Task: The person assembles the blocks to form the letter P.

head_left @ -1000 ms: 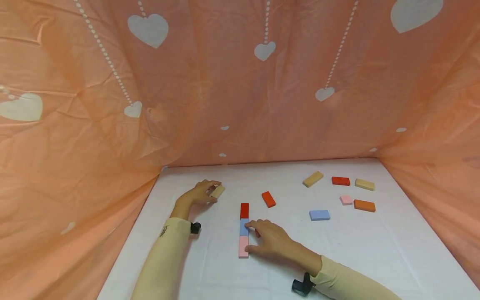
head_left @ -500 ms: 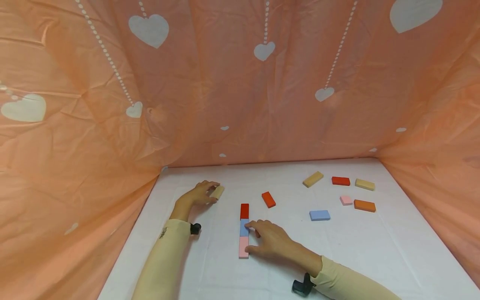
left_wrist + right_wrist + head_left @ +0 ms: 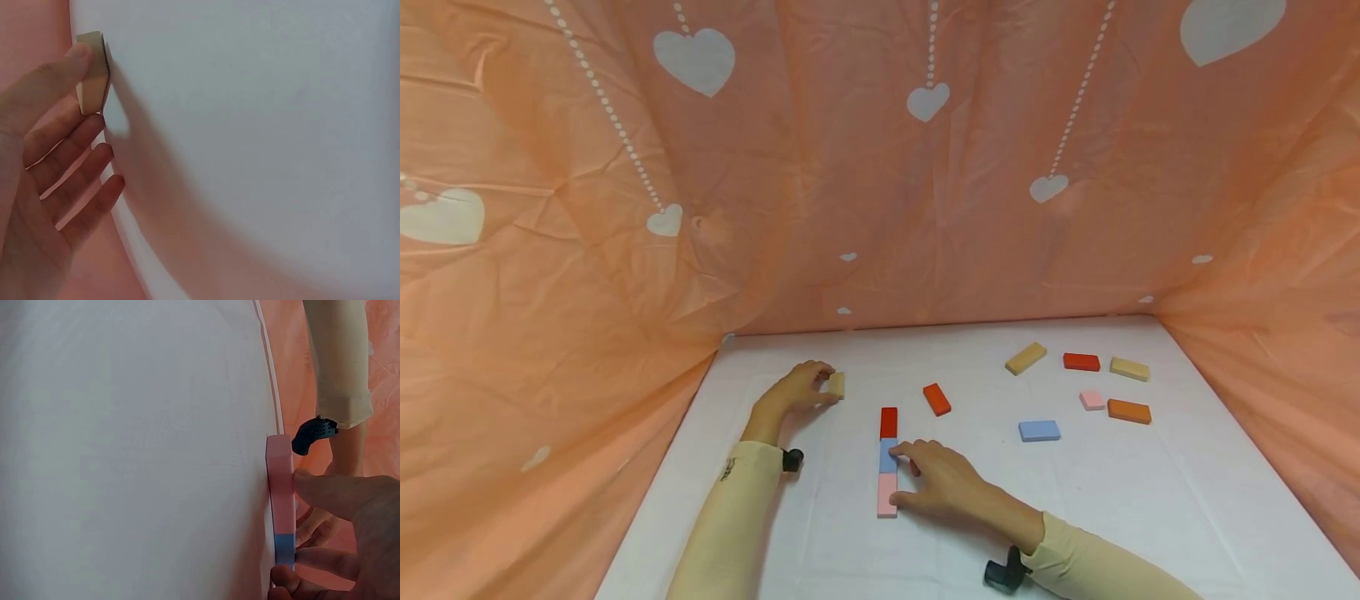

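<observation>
1. Head view: the left hand (image 3: 794,390) pinches a tan block (image 3: 837,385) at the left rear of the white table (image 3: 827,525); whether the block touches the cloth cannot be told.
2. Left wrist view: the thumb presses one face of that block, while the lower fingers spread apart below it.
3. Near the middle, a pink block (image 3: 885,485), a blue block (image 3: 887,458) and a dark red block (image 3: 888,422) lie end to end in a row.
4. The right hand (image 3: 943,479) rests beside this row with a wide gap between thumb and forefinger, the thumb touching the pink block and the forefinger the blue one.
5. A loose red block (image 3: 937,399) lies behind and to the right of the row.
6. Farther right lie more blocks, among them an orange block (image 3: 1129,412).
</observation>
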{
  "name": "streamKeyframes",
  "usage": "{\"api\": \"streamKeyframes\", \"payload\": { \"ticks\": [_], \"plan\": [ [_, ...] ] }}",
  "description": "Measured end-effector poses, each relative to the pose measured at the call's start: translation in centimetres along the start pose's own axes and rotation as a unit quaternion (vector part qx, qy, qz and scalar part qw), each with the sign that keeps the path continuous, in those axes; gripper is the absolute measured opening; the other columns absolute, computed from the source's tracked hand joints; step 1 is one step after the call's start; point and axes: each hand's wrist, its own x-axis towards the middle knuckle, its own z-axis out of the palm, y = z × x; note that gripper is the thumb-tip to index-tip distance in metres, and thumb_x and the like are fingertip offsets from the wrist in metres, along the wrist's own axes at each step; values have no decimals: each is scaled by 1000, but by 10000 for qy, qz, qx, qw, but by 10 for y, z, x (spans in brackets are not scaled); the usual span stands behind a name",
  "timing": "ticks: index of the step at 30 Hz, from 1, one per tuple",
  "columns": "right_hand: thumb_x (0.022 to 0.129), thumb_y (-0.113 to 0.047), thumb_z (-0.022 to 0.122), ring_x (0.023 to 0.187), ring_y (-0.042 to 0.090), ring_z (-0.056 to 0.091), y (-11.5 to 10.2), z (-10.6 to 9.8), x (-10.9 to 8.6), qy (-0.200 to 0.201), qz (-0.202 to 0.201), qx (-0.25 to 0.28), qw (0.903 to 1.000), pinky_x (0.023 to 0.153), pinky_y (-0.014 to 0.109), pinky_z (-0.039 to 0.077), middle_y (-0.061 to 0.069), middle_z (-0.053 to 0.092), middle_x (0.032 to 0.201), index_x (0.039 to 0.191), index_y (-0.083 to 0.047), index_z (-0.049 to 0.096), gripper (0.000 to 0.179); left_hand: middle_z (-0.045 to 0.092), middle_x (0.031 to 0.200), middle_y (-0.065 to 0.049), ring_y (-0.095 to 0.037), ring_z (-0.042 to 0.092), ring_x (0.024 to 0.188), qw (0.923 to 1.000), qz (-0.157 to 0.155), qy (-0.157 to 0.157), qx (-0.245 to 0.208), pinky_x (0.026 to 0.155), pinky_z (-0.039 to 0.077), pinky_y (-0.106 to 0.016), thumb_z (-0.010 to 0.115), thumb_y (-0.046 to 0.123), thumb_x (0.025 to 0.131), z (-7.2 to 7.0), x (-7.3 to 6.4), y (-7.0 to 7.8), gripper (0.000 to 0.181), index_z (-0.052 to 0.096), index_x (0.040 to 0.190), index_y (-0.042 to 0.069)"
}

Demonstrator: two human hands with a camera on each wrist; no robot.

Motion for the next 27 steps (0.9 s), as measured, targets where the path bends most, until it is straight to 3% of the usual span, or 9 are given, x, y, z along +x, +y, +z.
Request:
{"api": "streamKeyframes", "payload": {
  "ticks": [3,16,22,25,27],
  "plan": [
    [90,-51,83,86,7,50,0,0,0,-13,15,-10,10000,68,26,44,-11,53,90,146,-21,64,66,62,140,-19,-37,54,134,10000,-37,72,-39,118,43,-55,83,33,95,2,1,1,60,62,142,2],
    [89,-51,85,82,6,49,-1,0,1,77,-45,-130,9999,66,26,42,-11,52,88,143,-20,66,66,68,128,-16,-33,62,120,9985,530,-53,-139,112,49,-51,86,32,94,10,7,25,58,65,136,-2],
    [89,-51,85,82,7,49,1,1,1,79,-44,-130,9999,66,26,42,-10,52,88,144,-20,66,66,68,132,-14,-31,61,123,9985,496,-181,-123,114,48,-50,86,38,93,15,11,36,60,65,138,3],
    [89,-52,84,83,7,49,1,2,1,45,-12,-133,9999,66,26,42,-10,52,89,144,-20,65,67,68,130,-13,-31,61,122,9977,616,-215,-160,113,48,-50,85,41,93,17,13,40,61,65,137,4],
    [89,-52,84,83,7,49,1,2,1,40,-2,-142,9999,66,26,42,-10,52,89,144,-21,65,67,69,129,-13,-30,62,121,9958,874,-179,-194,112,50,-48,84,45,93,20,17,38,62,66,136,4]
  ]
}}
